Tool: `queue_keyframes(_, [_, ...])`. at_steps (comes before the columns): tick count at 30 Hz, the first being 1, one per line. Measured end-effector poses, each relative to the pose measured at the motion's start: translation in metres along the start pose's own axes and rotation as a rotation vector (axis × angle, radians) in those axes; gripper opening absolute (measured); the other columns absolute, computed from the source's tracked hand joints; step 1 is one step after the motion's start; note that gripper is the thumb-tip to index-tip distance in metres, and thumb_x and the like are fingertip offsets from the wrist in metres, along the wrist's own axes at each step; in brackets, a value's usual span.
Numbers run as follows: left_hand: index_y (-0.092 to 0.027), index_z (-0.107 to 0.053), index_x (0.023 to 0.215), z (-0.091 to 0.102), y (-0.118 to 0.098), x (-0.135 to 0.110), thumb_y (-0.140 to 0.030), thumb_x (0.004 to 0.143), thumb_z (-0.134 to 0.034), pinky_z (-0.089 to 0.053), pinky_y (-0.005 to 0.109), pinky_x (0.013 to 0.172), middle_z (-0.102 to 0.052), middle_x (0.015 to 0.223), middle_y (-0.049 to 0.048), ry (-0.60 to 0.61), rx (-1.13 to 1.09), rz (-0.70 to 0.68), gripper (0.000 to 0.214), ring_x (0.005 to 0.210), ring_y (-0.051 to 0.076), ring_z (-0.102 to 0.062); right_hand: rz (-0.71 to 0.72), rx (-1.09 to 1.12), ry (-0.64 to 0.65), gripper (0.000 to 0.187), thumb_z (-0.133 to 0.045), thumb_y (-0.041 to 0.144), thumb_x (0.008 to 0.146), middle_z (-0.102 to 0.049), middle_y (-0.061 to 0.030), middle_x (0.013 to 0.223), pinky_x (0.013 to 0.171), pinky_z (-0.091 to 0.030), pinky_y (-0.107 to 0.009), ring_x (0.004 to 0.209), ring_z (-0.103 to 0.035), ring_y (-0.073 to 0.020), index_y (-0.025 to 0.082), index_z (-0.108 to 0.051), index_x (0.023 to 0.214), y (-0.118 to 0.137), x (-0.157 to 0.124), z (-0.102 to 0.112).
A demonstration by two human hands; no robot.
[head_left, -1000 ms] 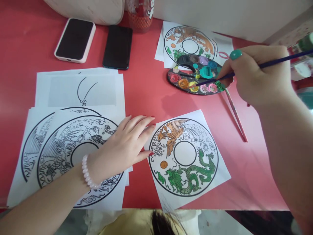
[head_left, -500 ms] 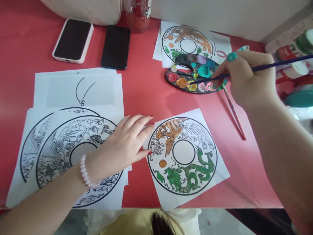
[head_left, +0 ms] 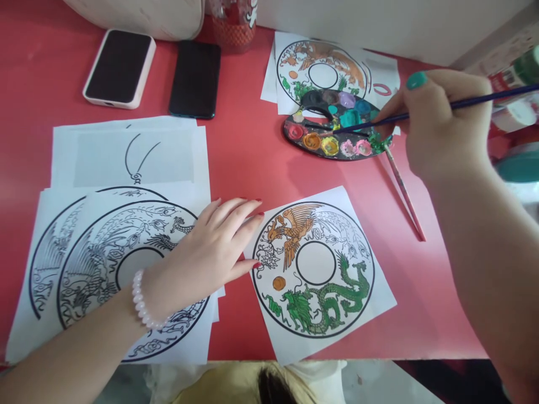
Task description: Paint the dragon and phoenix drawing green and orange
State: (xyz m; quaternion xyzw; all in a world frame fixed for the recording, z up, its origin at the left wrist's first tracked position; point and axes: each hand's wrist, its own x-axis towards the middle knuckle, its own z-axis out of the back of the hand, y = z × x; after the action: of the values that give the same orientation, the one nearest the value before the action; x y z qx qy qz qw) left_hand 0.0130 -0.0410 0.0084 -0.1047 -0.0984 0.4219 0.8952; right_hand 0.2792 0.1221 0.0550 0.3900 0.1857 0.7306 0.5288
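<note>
My right hand [head_left: 446, 123] grips a dark blue paintbrush [head_left: 484, 99], its tip over the black paint palette [head_left: 309, 124] near the orange and yellow wells. My left hand [head_left: 214, 244] lies flat with fingers apart, its fingertips at the left edge of a partly painted sheet [head_left: 295, 342]. On that sheet a ring holds an orange phoenix [head_left: 297, 221] and a green dragon [head_left: 324, 306]; the phoenix's tail is plain line work. Under my left hand and wrist lies a stack of unpainted line drawings [head_left: 138, 219]. A second brush [head_left: 404, 191] leans with its bristle end on the palette's right side.
Another painted sheet [head_left: 290, 73] lies behind the palette, partly under it. A white-cased device [head_left: 120, 67] and a black phone [head_left: 195, 78] rest at the back left, near a clear bottle [head_left: 233, 28]. Paint jars [head_left: 517, 118] stand at the far right.
My right hand has shifted slightly right, and the brush tip has moved up a little from between the orange and yellow wells. My left hand stays in place on the paper.
</note>
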Motion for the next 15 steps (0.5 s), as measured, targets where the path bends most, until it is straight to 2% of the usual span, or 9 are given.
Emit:
queue_keyframes(2, [-0.006, -0.045, 0.130, 0.000, 0.001, -0.001, -0.038, 0.088, -0.058, -0.034, 0.053, 0.108, -0.041, 0.139, 0.0182, 0.002, 0.001, 0.003, 0.054, 0.127, 0.032, -0.038, -0.027, -0.004, 0.050, 0.037, -0.047, 0.011, 0.089, -0.055, 0.0038, 0.046, 0.043, -0.029, -0.018, 0.044, -0.046, 0.0008, 0.008, -0.067, 0.059, 0.001, -0.002, 0.000])
queue_keyframes(6, [-0.006, -0.044, 0.131, 0.002, 0.002, -0.001, -0.038, 0.089, -0.056, -0.035, 0.052, 0.108, -0.041, 0.140, 0.0181, 0.001, 0.022, 0.002, 0.054, 0.128, 0.032, -0.037, 0.013, 0.016, -0.018, 0.038, -0.047, 0.012, 0.091, -0.054, 0.0029, 0.044, 0.043, -0.030, -0.019, 0.042, -0.045, 0.0004, 0.009, -0.067, 0.059, 0.004, -0.008, 0.002])
queue_keyframes(10, [-0.004, -0.047, 0.128, 0.002, 0.002, 0.000, -0.037, 0.088, -0.059, -0.037, 0.052, 0.107, -0.043, 0.138, 0.0189, -0.015, 0.041, 0.009, 0.054, 0.126, 0.032, -0.040, 0.035, 0.034, 0.018, 0.037, -0.048, 0.012, 0.091, -0.056, 0.0020, 0.049, 0.045, -0.034, -0.020, 0.045, -0.049, -0.0014, 0.011, -0.067, 0.060, 0.002, -0.020, 0.008])
queue_keyframes(15, [-0.004, -0.048, 0.128, 0.001, 0.002, 0.002, -0.035, 0.088, -0.058, -0.037, 0.051, 0.107, -0.044, 0.137, 0.0191, -0.033, 0.058, 0.020, 0.051, 0.125, 0.033, -0.041, 0.095, 0.096, -0.007, 0.031, -0.048, 0.016, 0.088, -0.056, 0.0003, 0.051, 0.045, -0.038, -0.023, 0.045, -0.052, -0.0056, 0.014, -0.069, 0.064, -0.004, -0.036, 0.014])
